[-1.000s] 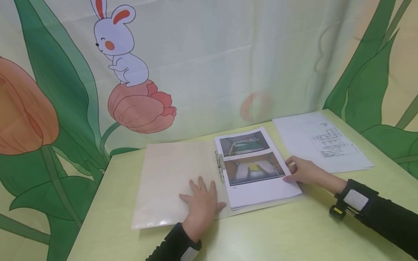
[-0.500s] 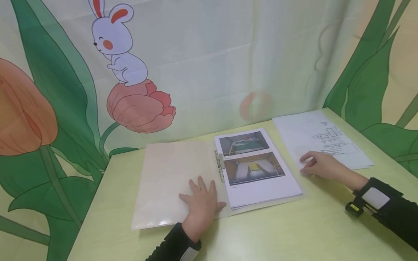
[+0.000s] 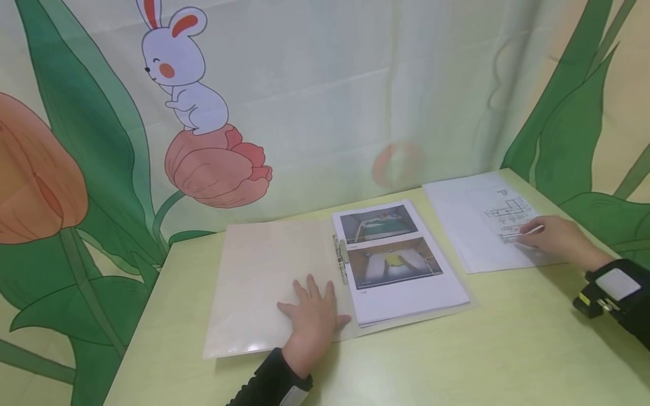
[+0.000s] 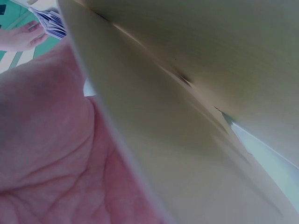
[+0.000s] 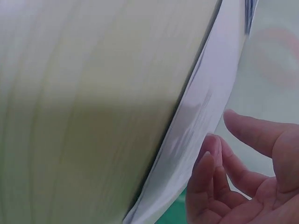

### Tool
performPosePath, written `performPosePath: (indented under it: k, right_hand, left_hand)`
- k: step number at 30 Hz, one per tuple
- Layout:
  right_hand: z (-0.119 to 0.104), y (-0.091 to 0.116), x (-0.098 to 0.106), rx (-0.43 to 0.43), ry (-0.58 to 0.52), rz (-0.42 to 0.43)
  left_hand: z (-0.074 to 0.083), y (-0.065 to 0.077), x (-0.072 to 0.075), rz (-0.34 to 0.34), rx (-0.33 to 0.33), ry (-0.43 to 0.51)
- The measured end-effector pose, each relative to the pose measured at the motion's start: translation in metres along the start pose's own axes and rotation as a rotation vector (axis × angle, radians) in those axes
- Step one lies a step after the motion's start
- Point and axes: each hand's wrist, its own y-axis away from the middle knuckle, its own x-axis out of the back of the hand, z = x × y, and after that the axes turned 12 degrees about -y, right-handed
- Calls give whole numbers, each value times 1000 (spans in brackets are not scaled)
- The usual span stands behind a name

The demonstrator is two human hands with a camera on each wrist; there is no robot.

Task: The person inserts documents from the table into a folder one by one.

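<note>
My left hand [image 3: 311, 327] lies with its fingers spread on the bare left cover of an opened binder [image 3: 266, 282]. In the left wrist view the palm [image 4: 56, 149] is beside the cover's edge. On the binder's right side is a stack of printed sheets [image 3: 411, 299] with two colour photos, next to a metal clip [image 3: 340, 259]. My right hand [image 3: 561, 239] is over loose sheets with a line drawing [image 3: 469, 225], right of the binder. In the right wrist view its thumb [image 5: 252, 133] stands apart from the fingers, which are at the paper; contact is unclear.
The pale yellow-green table [image 3: 406, 366] carries the binder and the loose sheets. Behind it hangs a curtain [image 3: 325, 101] printed with a rabbit, tulips and leaves, touching or close to the table's back edge.
My right hand has left the lower right edge of the binder's stack and moved right, over the loose sheets. The left hand has stayed on the cover.
</note>
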Motion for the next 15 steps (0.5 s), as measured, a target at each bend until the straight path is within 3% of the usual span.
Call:
performPosePath:
  k: [15]
  right_hand:
    - [35, 3, 18, -189, 31, 56]
  left_hand:
    - [1, 1, -1, -3, -2, -7]
